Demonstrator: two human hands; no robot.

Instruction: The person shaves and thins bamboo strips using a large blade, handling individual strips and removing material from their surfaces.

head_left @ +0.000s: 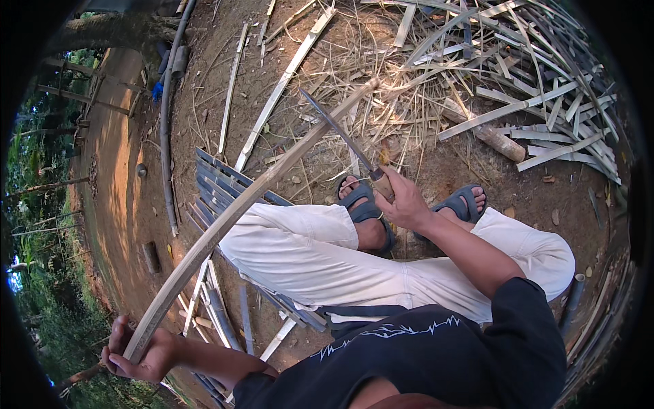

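A long, squared wooden pole (221, 221) slants from the lower left up to the litter of shavings ahead; it looks bowed in this wide view. Near its lower end my left hand (146, 351) is closed around it, palm partly turned up. My right hand (403, 201), in front of my knees, grips a knife (347, 140) by its handle. The dark, narrow blade points up and left and crosses the pole near its far end. Whether the edge touches the wood I cannot tell.
Split bamboo strips (538, 109) and a cut log (487, 129) are heaped at upper right. Thin shavings (381, 116) cover the dirt ahead of my sandals (361, 204). A slatted bamboo seat (228, 180) is beneath me. Along the left runs a long dark pole (167, 129).
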